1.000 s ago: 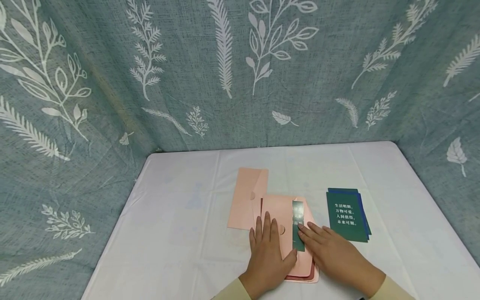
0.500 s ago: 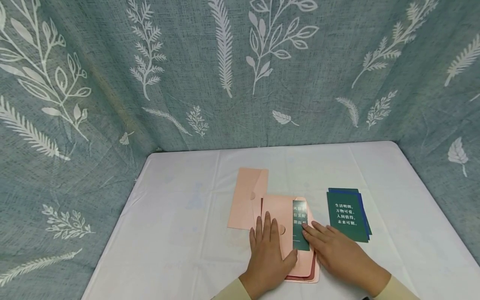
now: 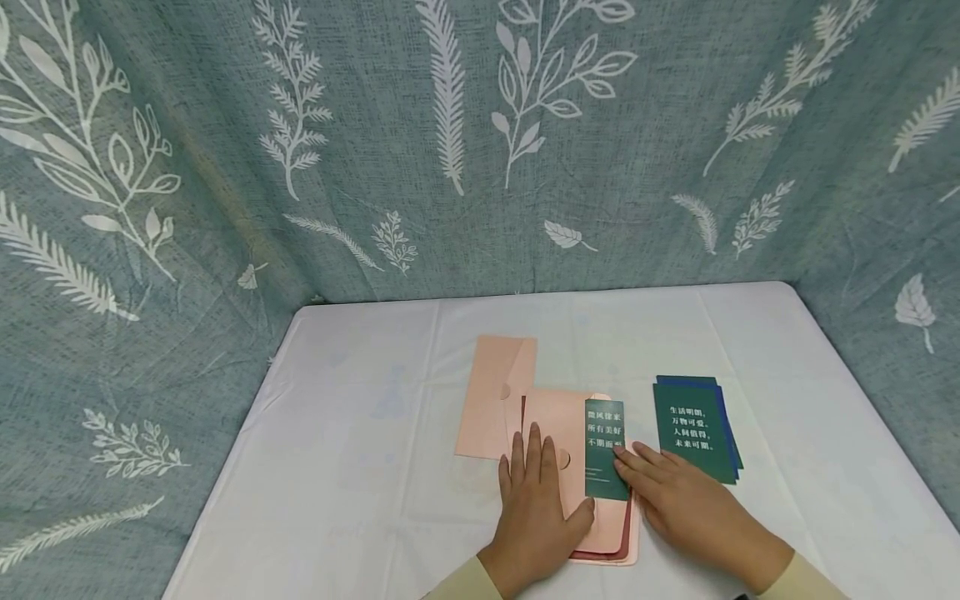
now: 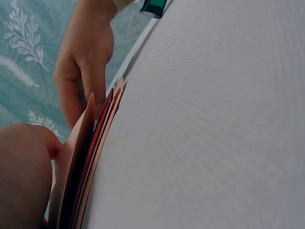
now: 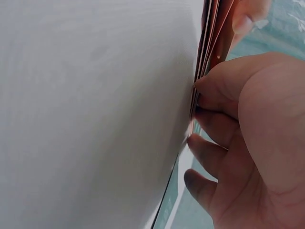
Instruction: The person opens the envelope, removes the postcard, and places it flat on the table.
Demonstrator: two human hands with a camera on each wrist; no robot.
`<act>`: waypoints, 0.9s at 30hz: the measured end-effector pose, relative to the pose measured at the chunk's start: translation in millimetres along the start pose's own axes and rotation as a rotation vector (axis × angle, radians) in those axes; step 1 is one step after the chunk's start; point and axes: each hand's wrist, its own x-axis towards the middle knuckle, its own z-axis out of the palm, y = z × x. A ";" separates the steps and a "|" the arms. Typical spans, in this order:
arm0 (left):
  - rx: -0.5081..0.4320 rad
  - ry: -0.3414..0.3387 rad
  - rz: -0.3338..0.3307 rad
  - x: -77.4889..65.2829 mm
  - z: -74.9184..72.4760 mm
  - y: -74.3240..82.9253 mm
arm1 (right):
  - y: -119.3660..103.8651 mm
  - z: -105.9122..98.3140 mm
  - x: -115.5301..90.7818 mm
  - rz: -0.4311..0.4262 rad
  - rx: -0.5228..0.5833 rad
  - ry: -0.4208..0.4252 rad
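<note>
My left hand (image 3: 536,508) lies flat with fingers spread on a pink envelope (image 3: 558,417), the top of a small stack with dark red paper in it. A green card (image 3: 604,467) with white writing sticks out of the envelope's right side. Its left part is hidden inside. At the card's right edge my right hand (image 3: 690,508) holds it by the fingertips; the thumb is under the hand in the head view. In the right wrist view the fingertips (image 5: 202,148) are close by the stacked envelope edges (image 5: 209,33). The left wrist view shows the layered envelopes (image 4: 88,157) edge-on.
Right of the stack lies a pile of green and blue cards (image 3: 690,417) with white writing. Another pink envelope (image 3: 491,375) lies behind the stack to the left, partly overlapped by it. A white cloth covers the table (image 3: 337,467); a blue-green leaf-patterned curtain (image 3: 480,233) hangs around it.
The green card has slid rightward out of the envelope with my right hand, showing more of its width and writing. My left hand has stayed in place on the envelope.
</note>
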 end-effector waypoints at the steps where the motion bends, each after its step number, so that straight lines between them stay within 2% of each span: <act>1: -0.001 0.001 0.000 0.0 0.0 0.0 | 0.4 0.0 -0.2 0.005 0.000 0.000; 10: 0.002 0.013 0.006 -0.2 0.1 -0.1 | 3.1 -2.3 -3.5 0.030 -0.005 -0.004; 17: -0.003 -0.007 0.000 0.7 -0.1 0.1 | 3.8 -3.0 -4.3 0.050 0.008 -0.011; 27: 0.072 0.000 0.039 -2.4 0.4 -1.9 | 5.1 -2.9 -5.8 0.052 0.026 -0.004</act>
